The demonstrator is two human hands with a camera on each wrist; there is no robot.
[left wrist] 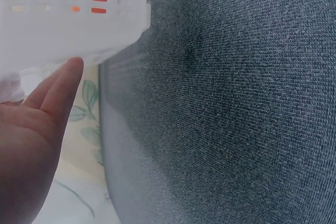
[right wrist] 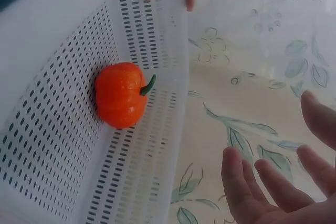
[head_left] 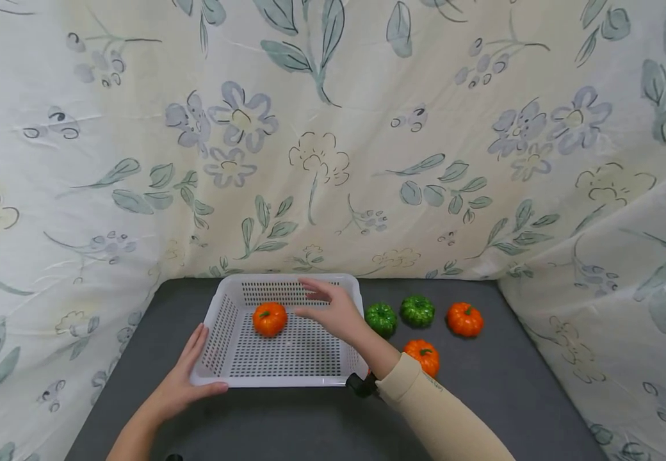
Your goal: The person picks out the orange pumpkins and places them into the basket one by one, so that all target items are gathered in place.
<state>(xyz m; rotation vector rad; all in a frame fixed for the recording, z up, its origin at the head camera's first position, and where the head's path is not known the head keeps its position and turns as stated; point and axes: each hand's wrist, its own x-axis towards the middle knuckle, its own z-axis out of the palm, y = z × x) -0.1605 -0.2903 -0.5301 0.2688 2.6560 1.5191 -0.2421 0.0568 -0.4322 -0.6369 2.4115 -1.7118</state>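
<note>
Though height is hard to judge, the spread right hand (head_left: pixel 335 312) hangs just right of the orange pepper (head_left: pixel 269 319) in the white basket (head_left: pixel 281 382), whose left side the spread left hand (head_left: pixel 180 383) touches.

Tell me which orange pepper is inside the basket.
The orange pepper just left of the right hand. It alone lies within the white basket; the other orange peppers sit on the dark table, right of the basket.
</note>
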